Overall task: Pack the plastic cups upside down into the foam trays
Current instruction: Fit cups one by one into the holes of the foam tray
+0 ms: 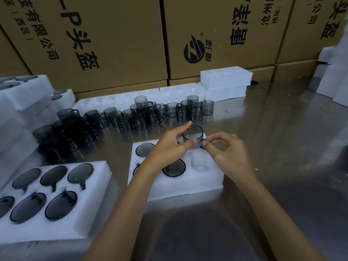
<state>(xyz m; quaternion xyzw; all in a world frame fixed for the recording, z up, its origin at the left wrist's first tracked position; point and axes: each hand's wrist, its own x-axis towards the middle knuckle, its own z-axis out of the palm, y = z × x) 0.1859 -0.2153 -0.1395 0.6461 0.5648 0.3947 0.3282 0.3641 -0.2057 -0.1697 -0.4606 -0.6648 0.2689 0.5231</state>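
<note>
A smoky grey plastic cup [192, 134] is upside down over the far right pocket of the white foam tray [180, 183] in front of me. My left hand [169, 147] grips its body with thumb and fingers, the index finger stretched over its base. My right hand [226, 151] pinches the cup's handle on the right side. The same tray holds other inverted cups, one at the far left [145, 149] and one at the near middle [174, 167]. Its near right pocket [200, 164] is bare foam. My left forearm hides the near left pocket.
A filled foam tray [56, 213] with several inverted cups lies at the near left. Many loose cups [131, 115] stand in rows behind the trays on the shiny metal table [273, 147]. Foam trays [225, 77] and cardboard boxes [113, 44] line the back; more foam stacks stand at both sides.
</note>
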